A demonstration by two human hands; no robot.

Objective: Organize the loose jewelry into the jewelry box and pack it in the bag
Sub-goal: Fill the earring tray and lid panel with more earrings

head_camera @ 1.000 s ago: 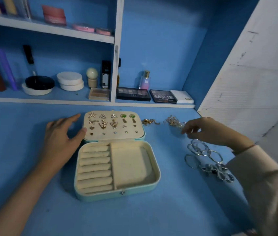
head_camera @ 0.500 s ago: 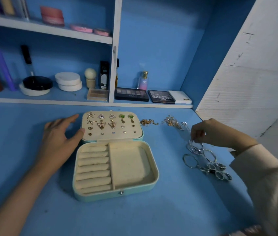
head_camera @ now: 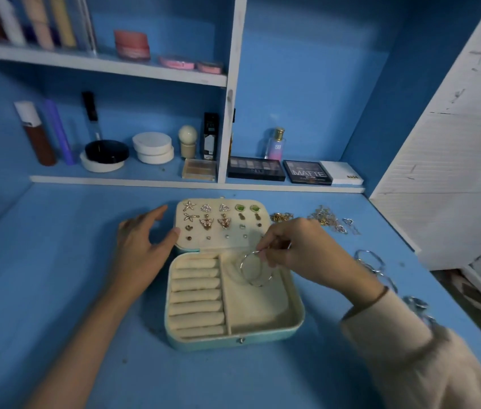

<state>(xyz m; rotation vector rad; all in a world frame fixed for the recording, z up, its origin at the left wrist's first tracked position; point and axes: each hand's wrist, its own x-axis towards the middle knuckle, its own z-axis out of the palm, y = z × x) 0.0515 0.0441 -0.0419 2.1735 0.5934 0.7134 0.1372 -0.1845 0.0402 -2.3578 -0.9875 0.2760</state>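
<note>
Though left point(head_camera: 142, 246) open, right point(head_camera: 301, 252) round bangle point(head_camera: 241, 265)

Open mint jewelry box point(head_camera: 235, 339); silver hoop point(head_camera: 255, 268) hangs over its compartment.

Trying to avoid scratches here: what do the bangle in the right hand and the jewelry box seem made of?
The bangle pinched by the right hand looks like thin polished silver-toned metal: bright glints along its rim. The jewelry box seems lined with cream velvet or flocking, matte without shine; its mint shell may be faux leather, hard to tell.
</note>
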